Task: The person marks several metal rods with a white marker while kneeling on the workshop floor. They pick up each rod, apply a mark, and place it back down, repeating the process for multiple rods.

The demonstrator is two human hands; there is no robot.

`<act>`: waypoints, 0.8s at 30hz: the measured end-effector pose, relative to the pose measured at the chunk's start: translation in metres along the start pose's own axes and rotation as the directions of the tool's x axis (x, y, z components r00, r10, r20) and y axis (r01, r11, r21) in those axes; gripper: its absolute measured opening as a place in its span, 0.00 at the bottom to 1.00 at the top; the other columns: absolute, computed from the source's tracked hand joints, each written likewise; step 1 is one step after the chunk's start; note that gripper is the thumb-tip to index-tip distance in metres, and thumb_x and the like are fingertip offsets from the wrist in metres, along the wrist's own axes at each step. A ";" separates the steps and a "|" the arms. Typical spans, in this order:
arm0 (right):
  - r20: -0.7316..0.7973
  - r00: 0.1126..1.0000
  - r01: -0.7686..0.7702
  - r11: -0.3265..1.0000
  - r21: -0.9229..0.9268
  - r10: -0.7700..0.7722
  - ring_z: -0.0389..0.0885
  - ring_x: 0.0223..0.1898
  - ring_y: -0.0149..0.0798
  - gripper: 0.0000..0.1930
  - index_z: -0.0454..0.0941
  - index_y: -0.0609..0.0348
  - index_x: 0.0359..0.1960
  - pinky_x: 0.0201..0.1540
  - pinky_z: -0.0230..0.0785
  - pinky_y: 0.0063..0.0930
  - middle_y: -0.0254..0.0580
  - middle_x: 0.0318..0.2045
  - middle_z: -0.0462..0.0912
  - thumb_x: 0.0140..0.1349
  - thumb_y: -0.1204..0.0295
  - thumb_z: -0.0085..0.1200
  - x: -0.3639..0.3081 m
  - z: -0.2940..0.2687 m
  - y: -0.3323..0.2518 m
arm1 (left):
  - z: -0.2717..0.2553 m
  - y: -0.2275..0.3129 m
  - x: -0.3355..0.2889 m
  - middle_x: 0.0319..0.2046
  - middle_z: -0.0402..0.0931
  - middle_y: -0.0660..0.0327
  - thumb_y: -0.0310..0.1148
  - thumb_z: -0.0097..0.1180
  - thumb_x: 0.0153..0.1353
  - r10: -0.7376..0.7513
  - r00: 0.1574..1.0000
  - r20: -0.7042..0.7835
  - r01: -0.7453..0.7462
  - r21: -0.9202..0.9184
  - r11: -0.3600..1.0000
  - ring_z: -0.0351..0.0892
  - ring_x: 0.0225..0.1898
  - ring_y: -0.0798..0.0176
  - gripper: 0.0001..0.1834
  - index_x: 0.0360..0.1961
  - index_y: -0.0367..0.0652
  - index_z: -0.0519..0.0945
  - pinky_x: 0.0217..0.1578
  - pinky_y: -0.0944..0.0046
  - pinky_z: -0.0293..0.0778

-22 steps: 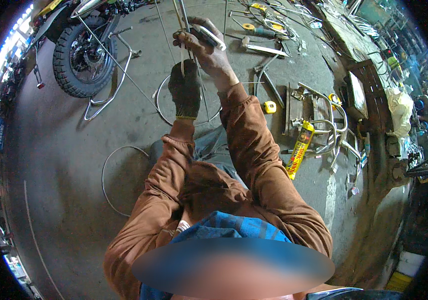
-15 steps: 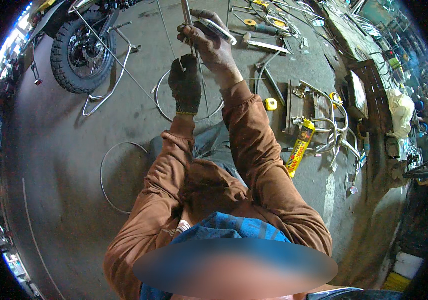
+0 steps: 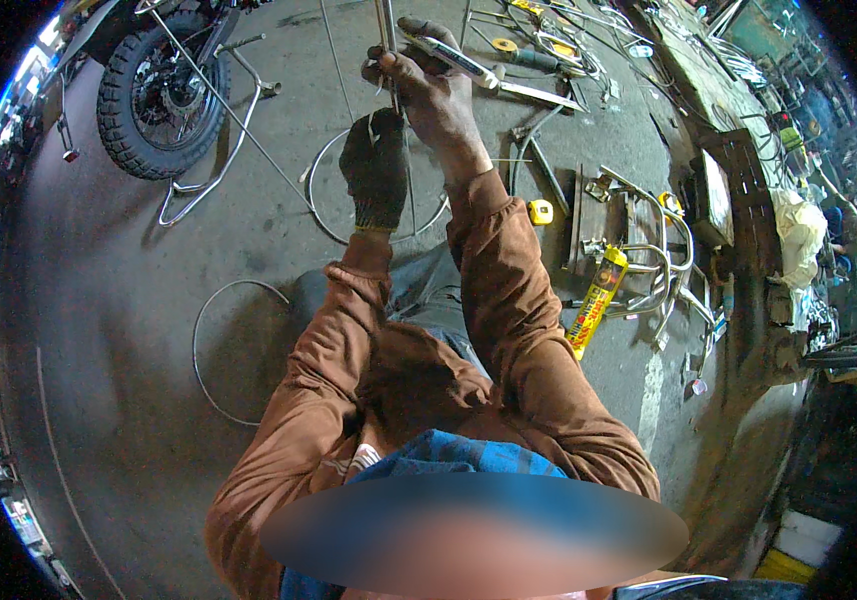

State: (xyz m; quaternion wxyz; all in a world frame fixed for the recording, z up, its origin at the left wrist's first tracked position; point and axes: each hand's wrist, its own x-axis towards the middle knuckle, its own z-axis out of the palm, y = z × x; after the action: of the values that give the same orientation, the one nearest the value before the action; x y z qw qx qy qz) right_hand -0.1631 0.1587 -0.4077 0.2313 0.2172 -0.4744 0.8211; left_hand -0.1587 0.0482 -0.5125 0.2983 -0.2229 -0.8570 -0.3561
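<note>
My left hand [image 3: 375, 172], in a dark knitted glove, is closed round the lower end of a thin metal rod [image 3: 387, 28] that stands up toward the top edge. Just above and to the right, my bare, smudged right hand [image 3: 441, 100] pinches the same rod between thumb and fingertips. A white pen-shaped tool [image 3: 459, 62], perhaps a marker, lies across that hand, tucked under its bent fingers. The rod's upper end runs out of view, and the glove hides its lower end.
Wire hoops [image 3: 314, 190] lie on the floor around my knees. A motorcycle wheel [image 3: 162, 98] and bent tube frame [image 3: 239, 140] stand at the far left. To the right are a yellow tape measure [image 3: 541, 212], a yellow tube [image 3: 597, 302], bent chrome tubes [image 3: 661, 250] and an angle grinder [image 3: 527, 56].
Both hands have shifted slightly to the right with the rod. The pen-shaped tool's free end has swung out to the right. Both hands keep their hold.
</note>
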 end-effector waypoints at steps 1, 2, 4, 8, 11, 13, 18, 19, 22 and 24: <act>-0.019 1.000 0.001 0.999 -0.037 -0.002 0.88 0.43 0.47 0.28 0.64 0.63 0.61 0.52 0.81 0.39 0.56 0.44 0.84 0.62 0.75 0.65 -0.001 0.000 -0.001 | -0.001 0.004 0.001 0.49 0.79 0.51 0.26 0.58 0.59 -0.028 0.999 -0.036 0.025 -0.096 0.995 0.78 0.49 0.42 0.24 0.59 0.43 0.74 0.45 0.49 0.76; -0.012 1.000 0.005 0.999 -0.050 -0.006 0.88 0.43 0.47 0.28 0.64 0.63 0.61 0.52 0.81 0.38 0.55 0.43 0.84 0.62 0.75 0.65 -0.001 0.000 -0.002 | -0.003 0.007 0.003 0.46 0.79 0.51 0.29 0.56 0.62 -0.042 0.996 -0.073 0.035 -0.103 0.994 0.79 0.46 0.42 0.19 0.55 0.42 0.76 0.43 0.50 0.76; -0.033 0.999 -0.010 0.996 -0.086 0.008 0.88 0.43 0.47 0.29 0.64 0.61 0.62 0.51 0.81 0.38 0.53 0.41 0.84 0.62 0.74 0.66 -0.001 0.000 -0.004 | -0.004 0.018 0.006 0.40 0.80 0.49 0.37 0.53 0.69 -0.117 0.982 -0.150 0.081 -0.231 0.970 0.80 0.41 0.43 0.13 0.45 0.40 0.80 0.41 0.50 0.74; -0.039 0.999 -0.004 0.998 -0.067 0.001 0.88 0.41 0.45 0.30 0.65 0.61 0.61 0.47 0.81 0.36 0.48 0.38 0.83 0.61 0.73 0.68 -0.001 0.002 -0.006 | -0.012 0.030 0.012 0.38 0.81 0.50 0.39 0.53 0.71 -0.284 0.957 -0.058 0.217 -0.509 0.833 0.81 0.39 0.45 0.14 0.43 0.40 0.82 0.40 0.52 0.74; -0.056 0.998 0.013 1.000 -0.001 -0.013 0.88 0.38 0.43 0.30 0.67 0.61 0.60 0.43 0.81 0.34 0.43 0.35 0.81 0.59 0.74 0.70 0.000 0.005 -0.005 | -0.015 0.033 0.012 0.38 0.81 0.50 0.37 0.53 0.70 -0.304 0.951 -0.050 0.232 -0.531 0.815 0.81 0.39 0.45 0.12 0.43 0.40 0.83 0.40 0.53 0.75; -0.082 0.997 0.000 1.000 0.004 0.000 0.87 0.38 0.44 0.30 0.67 0.61 0.60 0.43 0.81 0.35 0.44 0.35 0.80 0.59 0.75 0.69 0.001 0.007 -0.005 | -0.015 0.033 0.011 0.39 0.81 0.50 0.35 0.53 0.70 -0.347 0.938 -0.018 0.282 -0.541 0.792 0.81 0.39 0.44 0.11 0.43 0.39 0.82 0.39 0.52 0.75; -0.037 0.999 -0.038 0.999 -0.011 0.037 0.83 0.40 0.38 0.29 0.65 0.60 0.63 0.46 0.79 0.34 0.40 0.36 0.77 0.63 0.76 0.65 0.002 0.006 -0.007 | -0.012 0.026 0.012 0.33 0.77 0.55 0.41 0.50 0.73 -0.199 0.975 -0.097 0.152 -0.360 0.921 0.74 0.33 0.54 0.15 0.43 0.39 0.80 0.35 0.56 0.71; -0.036 0.997 -0.070 0.996 -0.051 0.068 0.80 0.41 0.36 0.29 0.64 0.60 0.65 0.47 0.78 0.33 0.38 0.36 0.75 0.64 0.76 0.63 0.003 0.005 -0.007 | -0.010 0.025 0.013 0.31 0.75 0.57 0.44 0.50 0.74 -0.197 0.976 -0.087 0.147 -0.400 0.905 0.72 0.30 0.60 0.17 0.43 0.39 0.80 0.33 0.59 0.69; -0.008 0.998 -0.054 0.996 0.071 0.054 0.81 0.44 0.37 0.29 0.63 0.61 0.64 0.50 0.78 0.35 0.39 0.37 0.77 0.65 0.74 0.64 0.007 0.003 -0.004 | -0.008 0.024 0.012 0.36 0.78 0.50 0.37 0.51 0.71 -0.194 0.976 -0.100 0.144 -0.378 0.915 0.78 0.37 0.45 0.12 0.42 0.41 0.81 0.36 0.49 0.73; 0.170 0.956 0.260 0.957 -0.127 -0.237 0.81 0.44 0.38 0.29 0.63 0.61 0.65 0.51 0.78 0.36 0.41 0.40 0.77 0.65 0.74 0.63 0.012 0.002 -0.002 | -0.008 0.024 0.011 0.37 0.78 0.49 0.36 0.52 0.71 -0.184 0.975 -0.125 0.133 -0.336 0.933 0.79 0.38 0.42 0.10 0.42 0.41 0.81 0.37 0.47 0.74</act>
State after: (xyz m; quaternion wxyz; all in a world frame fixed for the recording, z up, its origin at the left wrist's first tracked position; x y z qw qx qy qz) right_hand -0.1715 0.1597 -0.3983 0.3113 0.3200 -0.5190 0.7289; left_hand -0.1495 0.0599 -0.4896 0.2929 -0.1711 -0.7761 -0.5317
